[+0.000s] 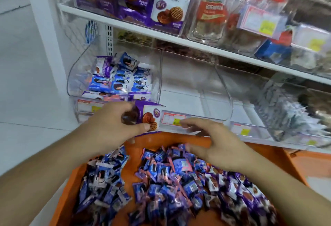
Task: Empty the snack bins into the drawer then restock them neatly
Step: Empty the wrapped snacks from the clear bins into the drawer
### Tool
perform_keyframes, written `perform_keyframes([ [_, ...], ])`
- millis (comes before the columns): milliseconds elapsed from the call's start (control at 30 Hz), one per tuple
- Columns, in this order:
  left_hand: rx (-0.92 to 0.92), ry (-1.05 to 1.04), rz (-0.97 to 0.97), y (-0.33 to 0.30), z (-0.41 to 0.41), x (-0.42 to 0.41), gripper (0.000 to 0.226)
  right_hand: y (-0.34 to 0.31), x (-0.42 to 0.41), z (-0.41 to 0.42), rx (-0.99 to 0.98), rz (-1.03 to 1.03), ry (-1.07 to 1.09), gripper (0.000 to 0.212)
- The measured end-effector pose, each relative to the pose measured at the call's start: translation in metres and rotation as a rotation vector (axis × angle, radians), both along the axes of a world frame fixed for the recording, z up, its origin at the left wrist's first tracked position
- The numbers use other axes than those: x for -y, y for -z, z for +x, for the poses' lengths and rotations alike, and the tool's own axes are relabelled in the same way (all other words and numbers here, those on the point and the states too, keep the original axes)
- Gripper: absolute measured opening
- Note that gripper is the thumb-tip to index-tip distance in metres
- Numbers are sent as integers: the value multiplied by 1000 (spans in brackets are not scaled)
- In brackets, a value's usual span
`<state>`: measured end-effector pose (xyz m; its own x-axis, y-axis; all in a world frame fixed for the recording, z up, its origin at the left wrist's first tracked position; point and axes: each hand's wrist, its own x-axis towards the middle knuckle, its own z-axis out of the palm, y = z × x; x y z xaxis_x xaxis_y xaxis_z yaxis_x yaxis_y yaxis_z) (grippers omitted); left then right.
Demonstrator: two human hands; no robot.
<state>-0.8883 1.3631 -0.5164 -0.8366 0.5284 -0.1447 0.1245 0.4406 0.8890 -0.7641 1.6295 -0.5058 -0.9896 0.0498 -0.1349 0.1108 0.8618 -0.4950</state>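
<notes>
My left hand (114, 123) grips a purple-and-white snack packet (148, 116) in front of the left clear bin (75, 82), which holds several blue and purple packets (121, 80). My right hand (213, 141) hovers with relaxed fingers over the orange drawer (279, 156), holding nothing. The drawer is piled with several loose blue and purple packets (175, 181). The middle clear bin (193, 89) has nothing inside.
A white shelf above (179, 41) carries clear bins of purple cookie packets (166, 9) and red-labelled bags (213, 11). To the right sits another clear bin of silvery packets (290, 111). White tiled floor lies at the left.
</notes>
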Motion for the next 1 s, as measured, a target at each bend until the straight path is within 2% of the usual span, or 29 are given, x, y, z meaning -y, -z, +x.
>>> perform_keyframes([
  [67,-8,53,4,2,17,-25,41,-8,4,6,-9,-263,13,57],
  [133,-8,129,48,3,38,-52,37,-15,7,11,-32,-408,31,46],
  [233,19,166,112,7,62,-85,41,-17,-12,19,-81,-384,66,30],
  [300,-20,198,48,12,69,-97,52,-15,-42,30,-80,-392,127,22],
  [367,-99,226,-46,16,74,-104,54,-14,-80,47,-7,-353,170,16],
  [433,-127,225,-68,19,79,-108,48,-9,-121,67,121,-208,166,14],
  [500,-133,234,-95,25,82,-109,41,2,-160,85,313,36,166,31],
  [567,-123,261,-158,32,85,-110,38,11,-187,96,479,293,205,66],
  [600,-113,271,-185,34,86,-111,37,14,-195,99,517,337,233,75],
  [667,-103,263,-209,35,84,-116,35,16,-200,100,539,321,247,77],
  [767,-150,235,-215,28,77,-123,31,14,-192,95,470,294,212,70],
  [867,-218,174,-173,21,62,-121,27,8,-172,80,265,247,162,54],
  [1000,-371,-42,-53,15,13,-99,27,2,-138,53,100,171,108,29],
])
